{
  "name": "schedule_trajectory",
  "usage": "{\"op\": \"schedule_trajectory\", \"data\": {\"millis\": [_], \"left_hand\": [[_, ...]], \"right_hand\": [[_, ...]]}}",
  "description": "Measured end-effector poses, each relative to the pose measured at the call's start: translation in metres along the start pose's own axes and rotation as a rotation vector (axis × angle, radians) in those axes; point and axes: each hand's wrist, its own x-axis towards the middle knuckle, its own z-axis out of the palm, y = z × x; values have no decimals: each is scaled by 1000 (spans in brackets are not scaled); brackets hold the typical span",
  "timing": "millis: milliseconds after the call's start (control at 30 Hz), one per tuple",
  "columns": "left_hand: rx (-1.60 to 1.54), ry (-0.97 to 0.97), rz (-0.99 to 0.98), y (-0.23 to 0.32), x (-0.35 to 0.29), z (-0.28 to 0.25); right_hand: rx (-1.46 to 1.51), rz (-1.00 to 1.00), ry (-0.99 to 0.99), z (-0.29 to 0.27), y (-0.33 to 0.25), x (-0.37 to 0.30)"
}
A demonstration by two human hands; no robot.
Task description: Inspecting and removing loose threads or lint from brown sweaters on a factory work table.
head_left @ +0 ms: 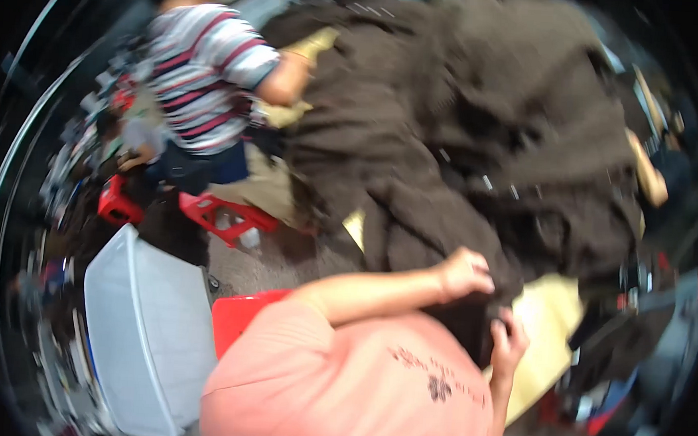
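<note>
Dark brown cloth lies in folds before me and runs down over the front of my body. My left hand is closed with curled fingers at the near edge of this cloth, gripping it. Slightly lower and to the right, my right hand has its fingers bent in on the same brown cloth. The picture is blurred, so the exact pinch of the fingertips is hard to make out.
A large heap of brown fabric fills the table. Pale yellow sheet shows right of my hands. A person in a striped shirt works at far left, near a red stool. A grey plastic bin stands at my left.
</note>
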Motion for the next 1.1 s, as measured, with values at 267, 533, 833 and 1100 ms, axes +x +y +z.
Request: {"op": "schedule_trajectory", "data": {"millis": [267, 533, 833, 1100], "left_hand": [[-243, 13, -158, 33, -9, -33], [-289, -37, -149, 31, -15, -31], [-277, -78, -150, 25, -13, -21], [-237, -236, -166, 25, -18, -3]], "right_hand": [[601, 254, 119, 0, 5, 14], [584, 50, 314, -9, -12, 0], [118, -308, 285, -5, -23, 0], [-43, -577, -71, 20, -40, 22]]}}
